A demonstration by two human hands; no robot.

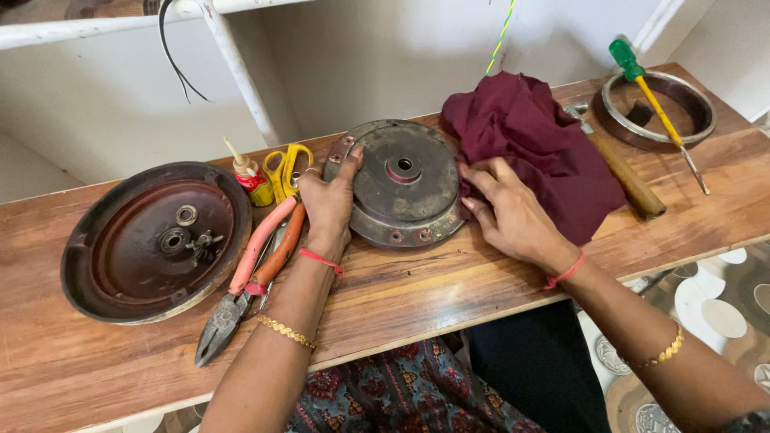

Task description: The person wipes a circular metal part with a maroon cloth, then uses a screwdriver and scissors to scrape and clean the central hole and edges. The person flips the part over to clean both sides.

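L hand (327,200) grip clasps metal disc (405,183) left rim, R hand (509,210) grip presses maroon cloth (533,140) at disc's right edge

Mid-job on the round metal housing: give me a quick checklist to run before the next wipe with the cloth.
1. Left hand steadying the round metal housing: ok, it grips the left rim.
2. Right hand on the maroon cloth: ok, fingers press it at the housing's right edge.
3. Housing flat on the wooden bench: ok.
4. Pliers away from the left wrist: not ok, they lie right beside it.
5. Screwdriver out of the way: ok, far right.
6. Housing's underside clean: cannot tell.
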